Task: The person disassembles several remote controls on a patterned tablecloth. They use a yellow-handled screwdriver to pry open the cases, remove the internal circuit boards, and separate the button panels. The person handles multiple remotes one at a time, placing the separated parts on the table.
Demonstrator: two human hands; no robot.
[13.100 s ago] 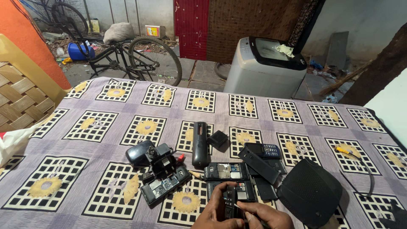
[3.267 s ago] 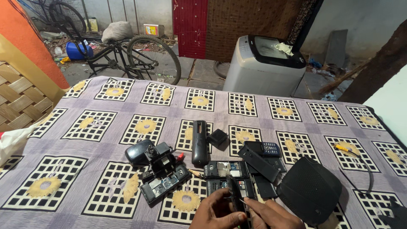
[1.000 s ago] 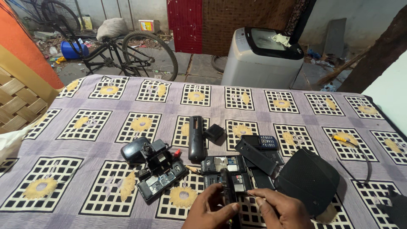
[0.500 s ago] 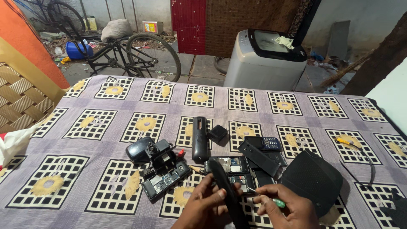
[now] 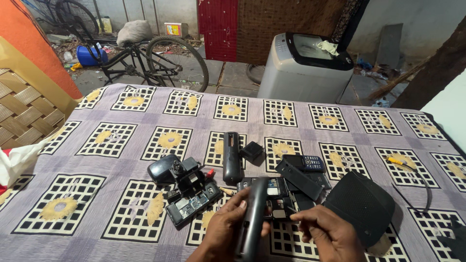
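My left hand (image 5: 221, 233) grips a long dark grey handset shell (image 5: 252, 218), held upright near the table's front edge. My right hand (image 5: 330, 235) is closed beside it, fingertips pinched toward an opened phone (image 5: 274, 208) on the cloth; a thin tool is barely visible at the fingers. Just beyond lie another opened phone (image 5: 264, 187), a black remote-like handset (image 5: 232, 157), a small black cube (image 5: 252, 150), a keypad phone (image 5: 303, 162), and a dismantled phone with parts (image 5: 191, 204) to the left.
A purple patterned cloth (image 5: 121, 145) covers the table. A black rounded cover (image 5: 361, 206) lies at right, a yellow-handled tool with a black cable (image 5: 400, 162) farther right. A washing machine (image 5: 306, 60), a bicycle (image 5: 145, 63) and a woven chair (image 5: 24, 111) stand around.
My left hand has turned the grey handset shell upright and raised it. My right hand has drawn closer, and the green tool handle seen half a second ago is now hidden.
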